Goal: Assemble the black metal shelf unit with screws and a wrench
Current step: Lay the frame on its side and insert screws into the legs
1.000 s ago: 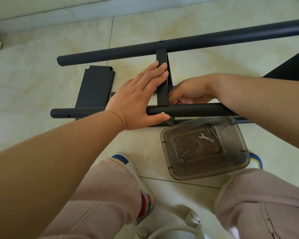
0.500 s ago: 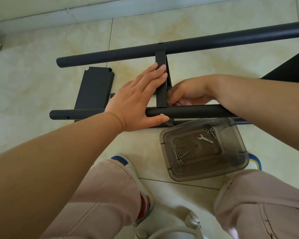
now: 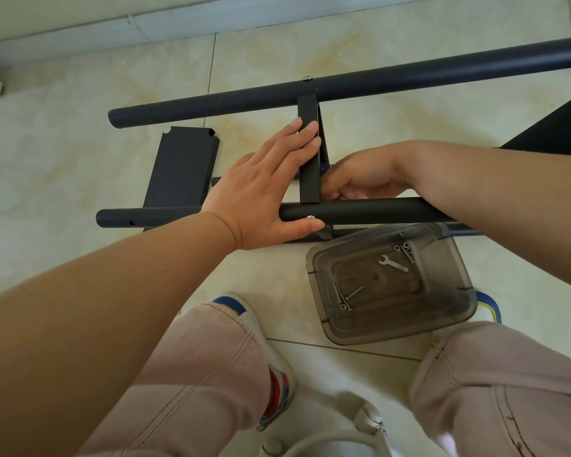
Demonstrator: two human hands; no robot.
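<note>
Two black metal tubes lie parallel on the tiled floor, the far tube [image 3: 409, 75] and the near tube [image 3: 370, 211]. A black shelf panel [image 3: 309, 179] stands on edge between them. One screw head [image 3: 307, 78] shows on the far tube and another screw [image 3: 310, 217] on the near tube. My left hand [image 3: 264, 186] lies across the near tube, straight fingers pressing the panel's left face, thumb beside the near screw. My right hand [image 3: 360, 174] sits right of the panel with its fingers curled at the joint; what they hold is hidden. A small wrench [image 3: 393, 263] lies in the box.
A clear grey plastic box [image 3: 455, 311] stands on the floor before the near tube, with loose screws [image 3: 343, 298] inside. Another black panel [image 3: 182, 169] lies flat at the left, and a dark panel [image 3: 557, 133] reaches in from the right. My knees and shoes fill the bottom.
</note>
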